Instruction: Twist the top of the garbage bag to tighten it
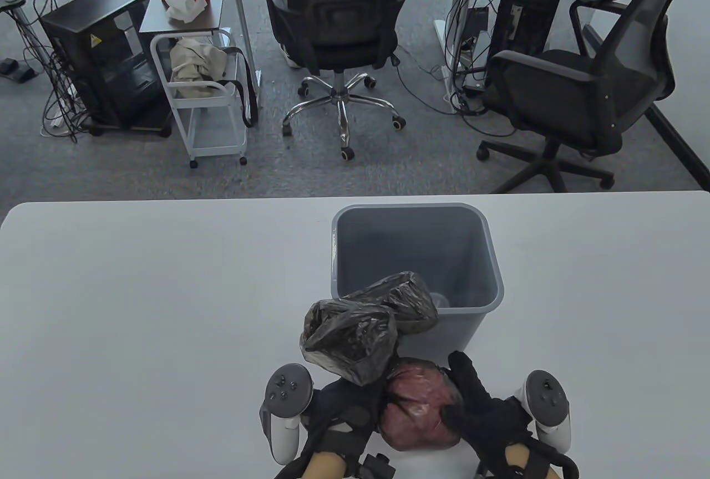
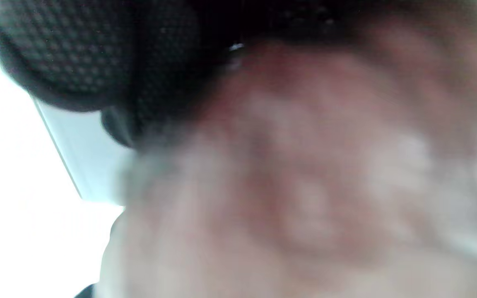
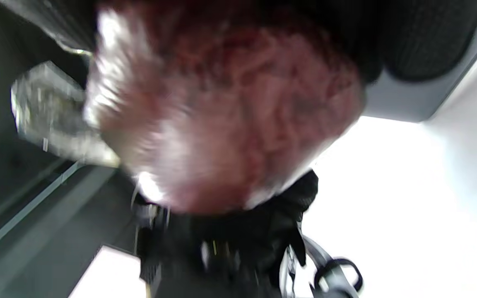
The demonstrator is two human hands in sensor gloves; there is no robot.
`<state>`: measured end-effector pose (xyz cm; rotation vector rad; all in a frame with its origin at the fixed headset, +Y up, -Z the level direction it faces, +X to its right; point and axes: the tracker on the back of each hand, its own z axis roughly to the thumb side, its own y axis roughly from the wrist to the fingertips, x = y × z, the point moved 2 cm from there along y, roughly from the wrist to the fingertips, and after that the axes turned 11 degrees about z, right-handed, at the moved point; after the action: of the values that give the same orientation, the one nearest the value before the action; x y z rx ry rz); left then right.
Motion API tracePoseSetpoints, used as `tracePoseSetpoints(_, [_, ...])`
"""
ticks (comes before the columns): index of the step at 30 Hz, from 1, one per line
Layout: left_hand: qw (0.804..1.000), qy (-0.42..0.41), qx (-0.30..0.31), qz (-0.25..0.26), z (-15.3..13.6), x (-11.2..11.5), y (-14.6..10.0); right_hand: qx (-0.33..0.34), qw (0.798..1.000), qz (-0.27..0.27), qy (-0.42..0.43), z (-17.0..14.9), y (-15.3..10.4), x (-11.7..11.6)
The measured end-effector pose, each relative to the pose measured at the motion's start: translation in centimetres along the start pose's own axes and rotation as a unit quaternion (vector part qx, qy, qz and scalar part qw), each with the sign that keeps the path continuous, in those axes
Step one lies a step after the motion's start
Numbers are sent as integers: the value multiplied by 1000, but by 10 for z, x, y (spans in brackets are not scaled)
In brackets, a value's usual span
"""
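Note:
A thin black garbage bag stands on the white table at the near edge. Its filled lower part (image 1: 421, 404) shows reddish contents through the plastic; its loose open top (image 1: 349, 337) rises and flops left, with a second fold (image 1: 405, 299) over the bin's near rim. My left hand (image 1: 344, 418) holds the bag's left side, just under the loose top. My right hand (image 1: 480, 409) cups the bag's right side, fingers pointing up. The left wrist view is a blur of the reddish bag (image 2: 304, 186). The right wrist view shows the bag's bulge (image 3: 230, 111) close up.
A grey plastic waste bin (image 1: 493, 274) stands on the table just behind the bag. The table (image 1: 138, 307) stretches to the left and right. Beyond the table's far edge are office chairs, a white cart and computer towers on the floor.

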<state>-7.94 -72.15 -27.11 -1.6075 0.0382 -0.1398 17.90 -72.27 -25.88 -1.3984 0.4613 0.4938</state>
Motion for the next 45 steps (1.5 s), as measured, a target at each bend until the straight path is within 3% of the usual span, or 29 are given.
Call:
tracePoseSetpoints(5, [999,-15,27,15,5,0,1,-50,998,-7,24,-11,-3,4])
tracePoseSetpoints(10, [998,33,25,52,7,-6,-1,-34,999,2,18,-9,-1,-1])
tracePoseSetpoints(13, [996,46,22,78,7,-11,-2,-5,999,52,4,-2,2,-10])
tracePoseSetpoints(16, [995,39,17,85,6,-11,-3,-3,993,100,-64,4,4,-15])
tracePoseSetpoints(18, [997,28,20,68,6,-9,-2,0,995,72,-64,4,4,-12])
tracePoseSetpoints(21, [999,-6,26,22,4,-3,0,-20,1000,-16,14,-3,-1,1])
tracePoseSetpoints(23, [999,-37,20,15,3,-1,1,-34,998,-41,41,-8,-4,7])
tracePoseSetpoints(29, [994,80,43,67,10,-9,0,-45,999,-3,13,-8,-2,-1])
tracePoseSetpoints(35, [991,91,25,93,7,-12,-1,-7,999,46,-8,0,2,-10])
tracePoseSetpoints(39, [991,92,24,92,6,-11,-1,5,994,90,-68,7,4,-15])
tracePoseSetpoints(41, [993,81,26,84,6,-10,-1,4,995,77,-69,6,5,-13])
tracePoseSetpoints(45, [989,109,57,86,12,-8,-3,-20,999,-7,-26,0,1,-1])
